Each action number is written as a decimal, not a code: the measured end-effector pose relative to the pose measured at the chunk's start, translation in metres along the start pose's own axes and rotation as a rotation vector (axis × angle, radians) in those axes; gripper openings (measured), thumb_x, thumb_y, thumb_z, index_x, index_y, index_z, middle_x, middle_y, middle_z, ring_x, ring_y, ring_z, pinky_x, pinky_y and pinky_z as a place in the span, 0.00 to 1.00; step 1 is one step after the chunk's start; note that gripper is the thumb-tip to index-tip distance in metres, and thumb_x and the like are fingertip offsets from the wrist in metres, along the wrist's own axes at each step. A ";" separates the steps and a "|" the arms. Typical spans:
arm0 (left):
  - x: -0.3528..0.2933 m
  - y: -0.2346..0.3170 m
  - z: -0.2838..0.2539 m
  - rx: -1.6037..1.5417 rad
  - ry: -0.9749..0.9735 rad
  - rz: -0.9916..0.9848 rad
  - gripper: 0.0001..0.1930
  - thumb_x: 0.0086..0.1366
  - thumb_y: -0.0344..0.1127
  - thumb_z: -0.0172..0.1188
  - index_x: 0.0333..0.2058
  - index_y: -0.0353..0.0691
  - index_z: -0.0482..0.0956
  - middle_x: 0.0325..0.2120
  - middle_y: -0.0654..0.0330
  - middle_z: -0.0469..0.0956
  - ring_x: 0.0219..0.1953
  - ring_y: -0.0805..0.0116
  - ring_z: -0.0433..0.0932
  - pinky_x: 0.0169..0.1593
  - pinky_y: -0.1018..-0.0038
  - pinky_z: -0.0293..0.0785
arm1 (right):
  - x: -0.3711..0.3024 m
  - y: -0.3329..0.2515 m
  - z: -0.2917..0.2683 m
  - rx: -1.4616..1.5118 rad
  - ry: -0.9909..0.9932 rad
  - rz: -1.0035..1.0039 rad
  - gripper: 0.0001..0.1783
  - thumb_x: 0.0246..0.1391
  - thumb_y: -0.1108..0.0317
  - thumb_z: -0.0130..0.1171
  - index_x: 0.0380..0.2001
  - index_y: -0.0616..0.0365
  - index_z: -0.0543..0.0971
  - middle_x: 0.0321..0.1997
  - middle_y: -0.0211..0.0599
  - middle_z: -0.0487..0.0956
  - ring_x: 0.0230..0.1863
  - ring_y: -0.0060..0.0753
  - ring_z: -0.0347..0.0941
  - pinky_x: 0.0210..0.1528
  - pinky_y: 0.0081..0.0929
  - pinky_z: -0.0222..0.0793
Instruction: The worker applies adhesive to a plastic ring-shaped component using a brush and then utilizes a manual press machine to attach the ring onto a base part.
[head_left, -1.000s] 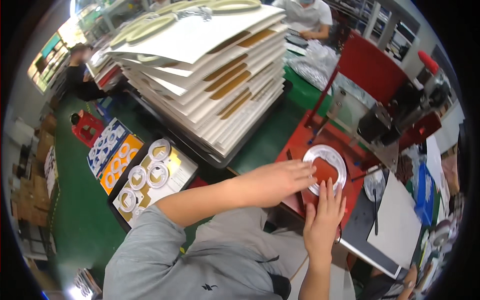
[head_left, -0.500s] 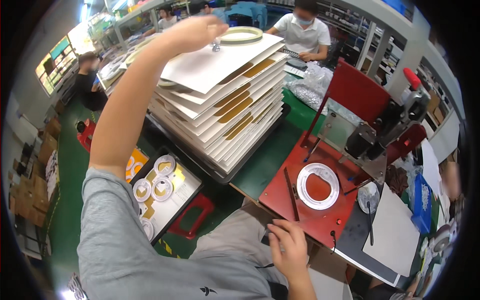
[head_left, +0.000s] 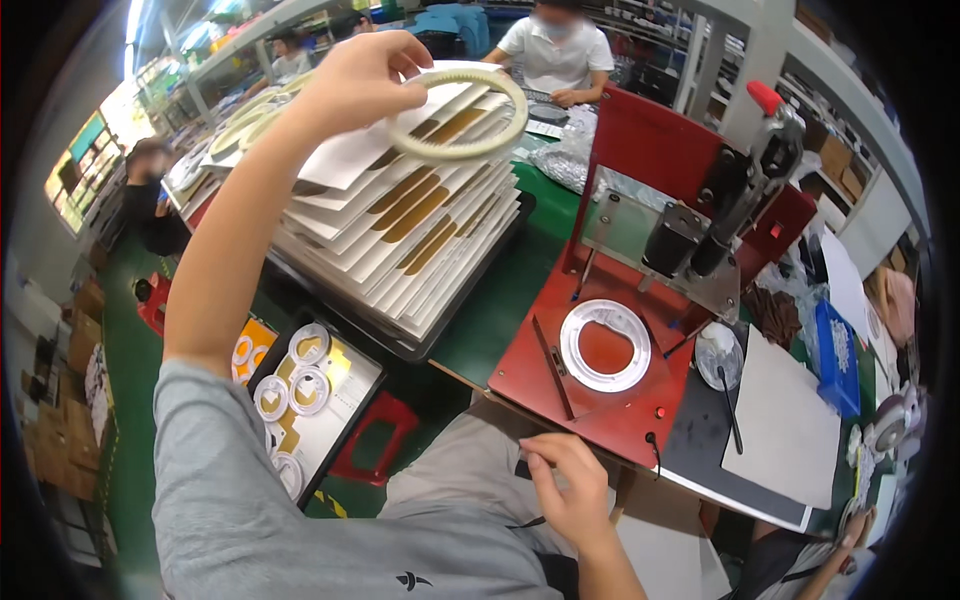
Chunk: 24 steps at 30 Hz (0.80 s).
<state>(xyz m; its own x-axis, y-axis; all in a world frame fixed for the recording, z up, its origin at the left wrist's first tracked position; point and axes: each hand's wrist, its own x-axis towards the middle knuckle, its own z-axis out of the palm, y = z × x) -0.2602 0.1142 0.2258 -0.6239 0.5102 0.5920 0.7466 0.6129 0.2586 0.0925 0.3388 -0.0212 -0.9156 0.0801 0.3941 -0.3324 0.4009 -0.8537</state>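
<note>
High over the stack, my left hand (head_left: 372, 82) is closed on the edge of a cream toothed ring (head_left: 462, 152), with thumb and fingers at its left side. Below it rises a tall stack of white sheets (head_left: 395, 262) with gold-brown cutouts, standing in a black tray (head_left: 468, 292). My right hand (head_left: 575, 492) hovers in front of the red press base (head_left: 520, 372), its fingers loosely bent and the thumb a little apart; no object shows in it. On that base lies a white ring (head_left: 572, 362) with a notched opening, below the press (head_left: 690, 235).
Left of my lap, a tray (head_left: 352, 392) holds several white round parts above a red stool (head_left: 385, 440). Right of the press lie a grey sheet (head_left: 785, 425), a small bagged dish (head_left: 716, 350) and a blue bin (head_left: 836, 360). Co-workers sit beyond the stack.
My left hand has lifted the toothed ring off the top of the stack, and it now hangs tilted in the air. The view has shifted slightly; my right hand stays near the press base.
</note>
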 end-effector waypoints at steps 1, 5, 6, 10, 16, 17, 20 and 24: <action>-0.014 0.024 0.002 0.054 0.079 0.147 0.18 0.58 0.32 0.66 0.48 0.35 0.84 0.33 0.63 0.84 0.34 0.77 0.77 0.42 0.77 0.76 | 0.005 -0.004 -0.002 0.020 0.018 0.018 0.10 0.62 0.79 0.64 0.46 0.64 0.85 0.43 0.47 0.85 0.43 0.44 0.83 0.47 0.33 0.79; -0.085 0.113 0.008 0.017 0.141 0.412 0.18 0.55 0.20 0.67 0.46 0.32 0.86 0.32 0.59 0.84 0.29 0.76 0.77 0.34 0.79 0.74 | 0.018 0.004 -0.007 0.454 -0.024 0.053 0.31 0.64 0.64 0.67 0.65 0.68 0.73 0.59 0.50 0.81 0.59 0.44 0.80 0.64 0.40 0.73; -0.106 0.125 0.018 -0.022 0.165 0.459 0.19 0.53 0.19 0.68 0.46 0.32 0.86 0.33 0.58 0.84 0.29 0.75 0.78 0.32 0.77 0.75 | 0.019 0.001 -0.006 0.673 -0.051 0.053 0.38 0.64 0.60 0.67 0.69 0.68 0.66 0.64 0.52 0.77 0.64 0.46 0.77 0.68 0.43 0.69; -0.169 0.135 0.066 -0.005 0.158 0.639 0.24 0.46 0.19 0.69 0.47 0.33 0.84 0.33 0.53 0.81 0.29 0.59 0.81 0.31 0.68 0.78 | 0.029 -0.024 -0.017 1.080 -0.144 -0.033 0.41 0.68 0.51 0.65 0.69 0.70 0.63 0.64 0.55 0.76 0.64 0.43 0.77 0.67 0.45 0.71; -0.230 0.127 0.147 -0.577 -0.134 0.252 0.17 0.55 0.23 0.70 0.43 0.32 0.75 0.39 0.49 0.83 0.38 0.53 0.84 0.42 0.69 0.80 | 0.011 -0.017 -0.023 0.488 0.219 0.233 0.16 0.71 0.62 0.63 0.47 0.68 0.77 0.30 0.34 0.82 0.22 0.14 0.71 0.23 0.15 0.64; -0.242 0.129 0.154 -0.675 -0.219 0.125 0.16 0.61 0.23 0.69 0.45 0.32 0.72 0.43 0.48 0.84 0.45 0.58 0.87 0.50 0.70 0.81 | 0.008 -0.015 -0.024 0.480 0.231 0.256 0.16 0.71 0.62 0.63 0.47 0.68 0.77 0.30 0.34 0.82 0.22 0.14 0.71 0.23 0.15 0.64; -0.266 0.141 0.167 -1.318 -0.348 -0.350 0.15 0.66 0.22 0.67 0.47 0.32 0.71 0.47 0.50 0.85 0.52 0.64 0.86 0.54 0.68 0.81 | 0.001 -0.010 -0.032 0.015 0.248 0.138 0.29 0.57 0.74 0.74 0.62 0.68 0.78 0.51 0.46 0.87 0.42 0.28 0.83 0.46 0.26 0.78; -0.272 0.121 0.173 -1.374 -0.652 -0.307 0.18 0.64 0.17 0.67 0.53 0.27 0.79 0.48 0.51 0.85 0.54 0.62 0.85 0.58 0.68 0.81 | -0.005 -0.002 -0.050 -0.175 0.173 0.019 0.32 0.55 0.76 0.74 0.63 0.69 0.78 0.46 0.45 0.88 0.40 0.32 0.85 0.47 0.24 0.78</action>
<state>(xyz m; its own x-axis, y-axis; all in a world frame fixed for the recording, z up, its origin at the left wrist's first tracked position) -0.0405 0.1539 -0.0359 -0.5041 0.8617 0.0582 -0.0213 -0.0798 0.9966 0.1093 0.3829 -0.0048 -0.8640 0.2385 0.4435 -0.2568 0.5488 -0.7955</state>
